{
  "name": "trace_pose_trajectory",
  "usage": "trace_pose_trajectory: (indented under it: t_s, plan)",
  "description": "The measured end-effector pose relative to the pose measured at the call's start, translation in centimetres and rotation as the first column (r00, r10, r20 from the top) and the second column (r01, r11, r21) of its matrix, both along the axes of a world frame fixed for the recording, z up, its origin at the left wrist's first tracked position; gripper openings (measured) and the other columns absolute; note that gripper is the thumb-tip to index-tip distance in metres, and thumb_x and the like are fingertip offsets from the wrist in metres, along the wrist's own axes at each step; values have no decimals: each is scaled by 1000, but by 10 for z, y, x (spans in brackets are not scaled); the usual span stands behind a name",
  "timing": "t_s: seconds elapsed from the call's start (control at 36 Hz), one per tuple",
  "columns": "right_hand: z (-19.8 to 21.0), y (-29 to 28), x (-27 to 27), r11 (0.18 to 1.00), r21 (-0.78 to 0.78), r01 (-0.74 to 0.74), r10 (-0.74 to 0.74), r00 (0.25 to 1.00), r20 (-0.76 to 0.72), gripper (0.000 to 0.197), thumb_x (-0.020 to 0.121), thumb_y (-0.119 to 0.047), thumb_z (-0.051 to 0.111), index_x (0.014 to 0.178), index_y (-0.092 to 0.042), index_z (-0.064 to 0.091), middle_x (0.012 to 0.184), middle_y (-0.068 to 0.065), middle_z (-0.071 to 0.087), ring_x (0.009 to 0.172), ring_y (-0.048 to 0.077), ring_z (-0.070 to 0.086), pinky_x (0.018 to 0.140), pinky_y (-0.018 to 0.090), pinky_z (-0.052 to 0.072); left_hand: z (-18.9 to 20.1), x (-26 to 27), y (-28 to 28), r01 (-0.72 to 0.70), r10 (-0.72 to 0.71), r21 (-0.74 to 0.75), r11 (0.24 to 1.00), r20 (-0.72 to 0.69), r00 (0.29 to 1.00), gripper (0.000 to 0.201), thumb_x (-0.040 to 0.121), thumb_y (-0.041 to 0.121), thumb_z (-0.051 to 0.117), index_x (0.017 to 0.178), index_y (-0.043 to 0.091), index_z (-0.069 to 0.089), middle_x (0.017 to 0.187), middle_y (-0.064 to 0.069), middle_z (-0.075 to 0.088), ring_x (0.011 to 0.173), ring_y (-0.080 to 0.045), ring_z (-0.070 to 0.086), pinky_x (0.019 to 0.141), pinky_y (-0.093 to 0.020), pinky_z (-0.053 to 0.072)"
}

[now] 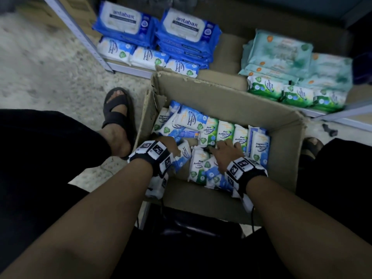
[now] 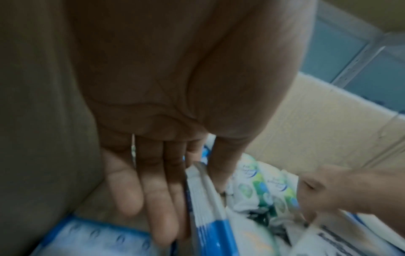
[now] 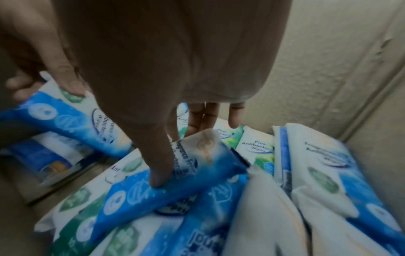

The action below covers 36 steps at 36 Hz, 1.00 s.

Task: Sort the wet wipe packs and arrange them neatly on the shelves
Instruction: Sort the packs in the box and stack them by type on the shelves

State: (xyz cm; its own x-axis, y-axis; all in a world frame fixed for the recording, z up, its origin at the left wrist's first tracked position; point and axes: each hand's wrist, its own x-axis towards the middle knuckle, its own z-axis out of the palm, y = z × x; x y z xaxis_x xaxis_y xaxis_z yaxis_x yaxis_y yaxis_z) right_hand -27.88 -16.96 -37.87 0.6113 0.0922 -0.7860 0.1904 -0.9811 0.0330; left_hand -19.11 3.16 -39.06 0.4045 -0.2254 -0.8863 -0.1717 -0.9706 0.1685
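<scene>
An open cardboard box (image 1: 221, 91) on the floor holds several small wipe packs: blue-white Fragrance Free ones and green-white Pine ones (image 1: 225, 131). My left hand (image 1: 171, 144) is at the box's left side and pinches a blue-white pack (image 2: 210, 216) between thumb and straight fingers. My right hand (image 1: 227, 152) is in the middle of the box. Its thumb presses on the face of a tilted blue-white pack (image 3: 140, 195), and its fingers (image 3: 206, 117) reach behind that pack's raised end.
On the low shelf behind the box lie stacked blue antabax packs (image 1: 187, 31), a row of small blue-white packs (image 1: 149, 59), teal packs (image 1: 277, 51) and a row of green Pine packs (image 1: 291, 93). A shelf post (image 1: 80, 35) stands at left. My sandalled foot (image 1: 118, 117) is beside the box.
</scene>
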Motion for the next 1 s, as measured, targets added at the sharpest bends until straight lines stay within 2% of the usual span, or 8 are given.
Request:
trace_pose_trajectory:
  t_s: [0.14, 0.36, 0.58, 0.67, 0.72, 0.83, 0.94, 1.0]
  plan:
    - [16, -9, -4, 997, -47, 68, -63, 993, 97, 44, 85, -22, 64, 129, -22, 57, 140, 11, 34, 131, 40, 26, 108, 54, 25, 16, -3, -11, -44, 44, 2, 999, 105, 993, 36, 97, 32, 53, 66, 20, 42, 67, 4, 41, 56, -9, 35, 50, -19, 29]
    - [42, -55, 2, 846, 73, 528, -526, 804, 277, 38, 97, -35, 50, 132, -21, 46, 136, 9, 49, 127, 34, 41, 105, 48, 31, 33, -2, -41, -110, 151, -220, 969, 180, 972, 34, 99, 29, 45, 71, 10, 44, 62, -4, 42, 55, -17, 37, 52, -27, 28]
    - [55, -88, -3, 638, 168, 751, -748, 554, 366, 44, 96, -36, 39, 132, -13, 51, 134, 16, 48, 125, 39, 39, 101, 43, 38, 39, -11, -96, -202, 239, -397, 896, 45, 970, 38, 101, 41, 45, 128, 16, 55, 122, -10, 66, 104, -29, 63, 92, -38, 49]
    - [57, -85, -9, 626, 175, 760, -754, 533, 384, 49, 94, -23, 49, 141, -14, 39, 140, 18, 36, 126, 42, 35, 103, 45, 35, 36, -16, -111, -60, 80, -366, 928, 40, 996, 28, 103, 32, 42, 122, 16, 57, 117, -13, 61, 101, -27, 58, 83, -29, 44]
    - [60, -78, -9, 652, 170, 739, -729, 551, 406, 52, 94, -16, 53, 144, -16, 37, 139, 17, 32, 125, 41, 34, 101, 48, 38, 29, -20, -114, -5, 21, -321, 947, 47, 999, 12, 101, 26, 45, 95, 21, 54, 94, -11, 54, 81, -16, 47, 67, -25, 34]
    - [54, -64, -7, 765, 234, 600, -644, 716, 269, 48, 95, -16, 49, 143, -18, 43, 143, 14, 37, 128, 39, 37, 99, 47, 45, 11, -28, -105, 37, -8, -311, 950, 95, 995, 43, 99, 18, 51, 142, 14, 47, 140, -9, 53, 100, -8, 34, 83, -19, 26]
    - [43, -49, -6, 795, 253, 552, -590, 800, 110, 49, 98, -23, 46, 147, -26, 40, 150, 10, 34, 137, 35, 29, 105, 48, 42, 9, -31, -95, 51, -28, -326, 944, 75, 997, 25, 100, 13, 45, 123, 12, 55, 102, 1, 53, 75, -9, 39, 66, -13, 34]
    - [37, -43, -5, 809, 240, 536, -567, 820, 80, 49, 98, -24, 46, 146, -26, 41, 149, 9, 36, 137, 34, 30, 106, 48, 41, 9, -29, -90, 13, 36, -302, 953, 157, 987, 19, 97, 18, 51, 113, 23, 57, 102, 2, 60, 82, -12, 48, 79, -20, 41]
